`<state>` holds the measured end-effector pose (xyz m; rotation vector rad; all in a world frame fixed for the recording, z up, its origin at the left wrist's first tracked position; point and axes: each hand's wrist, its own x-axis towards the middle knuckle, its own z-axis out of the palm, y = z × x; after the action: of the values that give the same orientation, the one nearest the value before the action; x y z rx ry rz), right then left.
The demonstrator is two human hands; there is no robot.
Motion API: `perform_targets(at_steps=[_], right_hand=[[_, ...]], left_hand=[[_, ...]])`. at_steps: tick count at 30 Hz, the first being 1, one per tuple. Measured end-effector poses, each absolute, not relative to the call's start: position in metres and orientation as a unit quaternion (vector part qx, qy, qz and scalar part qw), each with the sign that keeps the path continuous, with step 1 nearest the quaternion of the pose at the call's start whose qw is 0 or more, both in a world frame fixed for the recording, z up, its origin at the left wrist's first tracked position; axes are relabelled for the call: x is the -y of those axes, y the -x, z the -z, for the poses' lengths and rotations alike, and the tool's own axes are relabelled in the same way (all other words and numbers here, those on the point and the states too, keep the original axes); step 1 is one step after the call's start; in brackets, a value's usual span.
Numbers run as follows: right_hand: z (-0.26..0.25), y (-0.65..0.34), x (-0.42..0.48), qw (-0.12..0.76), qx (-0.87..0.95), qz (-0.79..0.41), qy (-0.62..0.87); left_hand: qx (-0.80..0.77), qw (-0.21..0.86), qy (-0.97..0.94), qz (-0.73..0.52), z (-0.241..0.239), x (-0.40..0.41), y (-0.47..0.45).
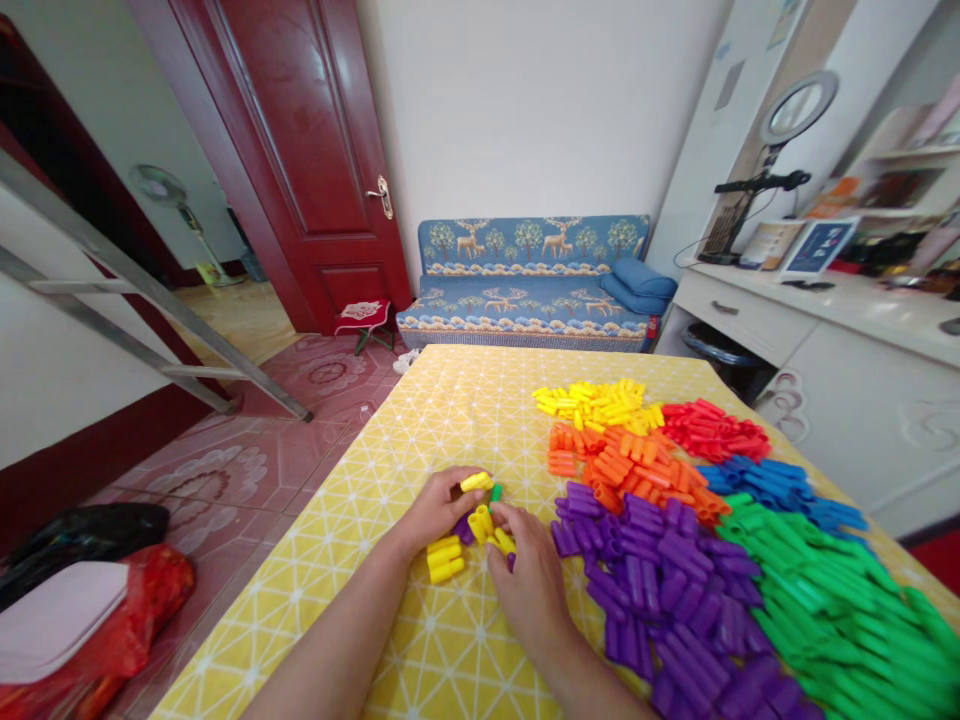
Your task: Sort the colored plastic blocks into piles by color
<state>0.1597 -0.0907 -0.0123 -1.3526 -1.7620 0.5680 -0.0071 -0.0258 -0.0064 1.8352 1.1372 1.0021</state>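
Observation:
Both my hands meet over a small cluster of joined plastic tube pieces [480,522], mostly yellow with a purple and a green one, on the yellow patterned tablecloth [450,410]. My left hand [439,510] pinches a yellow piece [477,482] at the top of the cluster. My right hand [529,575] has its fingers curled on the cluster's right side. Two joined yellow pieces [445,560] lie just below my left hand.
Sorted heaps of tube pieces fill the table's right half: yellow [596,402], red [716,430], orange [637,470], blue [772,485], purple [667,590], green [832,590]. Beyond the table stand a blue sofa [532,285], a red door [300,160] and a white desk [825,330].

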Motion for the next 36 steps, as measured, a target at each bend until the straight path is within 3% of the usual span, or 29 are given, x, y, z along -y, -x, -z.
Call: perform_targets(at_steps=[6,11,25,30,36], right_hand=[[0.003,-0.156,0.096,0.332,0.785,-0.142,0.503],[-0.001,-0.148,0.103,0.32,0.846,-0.099,0.416],[-0.032,-0.16,0.118,0.369,0.822,-0.224,0.372],[-0.062,-0.208,0.059,0.362,0.827,-0.184,0.389],[-0.07,-0.288,-0.069,0.378,0.705,-0.09,0.593]], left_hand=[[-0.461,0.389,-0.689,-0.403,0.01,0.026,0.005],[-0.469,0.387,-0.685,-0.402,0.011,0.026,0.006],[-0.453,0.409,-0.685,-0.398,0.011,0.025,0.007],[-0.45,0.404,-0.687,-0.402,0.011,0.024,0.006],[-0.448,0.411,-0.682,-0.406,0.015,0.021,0.007]])
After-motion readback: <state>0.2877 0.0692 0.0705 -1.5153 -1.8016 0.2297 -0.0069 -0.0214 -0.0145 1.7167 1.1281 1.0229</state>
